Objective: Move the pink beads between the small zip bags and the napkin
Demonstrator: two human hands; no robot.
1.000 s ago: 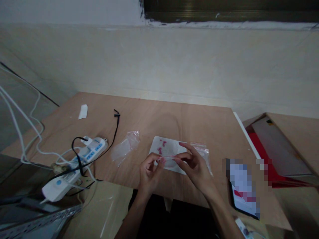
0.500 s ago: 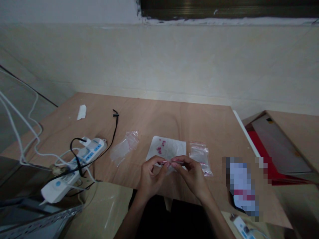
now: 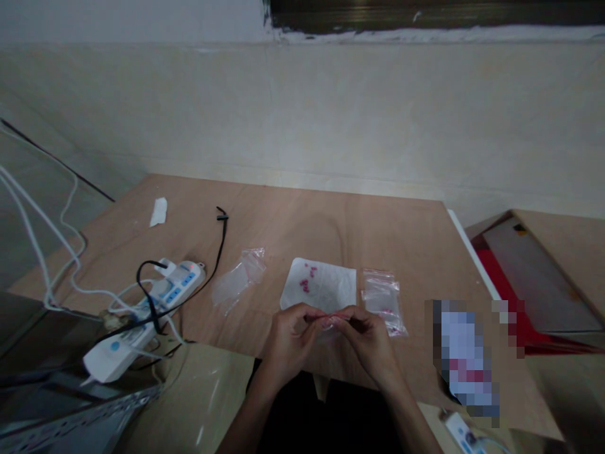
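Note:
My left hand (image 3: 293, 339) and my right hand (image 3: 371, 340) meet at the table's front edge, fingertips pinched together. Between them they grip the top edge of a small clear zip bag (image 3: 329, 333); its lower part hangs beneath my fingers and is hard to see. Just beyond lies a white sheet of paper (image 3: 338, 284) bearing several small pink pieces (image 3: 305, 285). To the right of my right hand is a stack of clear zip bags (image 3: 380, 291), with some pink showing inside. More clear bags (image 3: 232, 285) lie flat to the left of the paper.
A white power strip (image 3: 113, 353) with tangled cables sits at the left edge, and a black cable (image 3: 221, 249) runs across the wood. A scrap of white paper (image 3: 159, 212) lies at the back left. A blurred-out phone-like object (image 3: 463, 353) is at the right, near a red-lined box (image 3: 501, 302).
Both hands have drawn slightly toward me and closed together along the bag's top edge, uncovering more of the white paper. The view has shifted a little.

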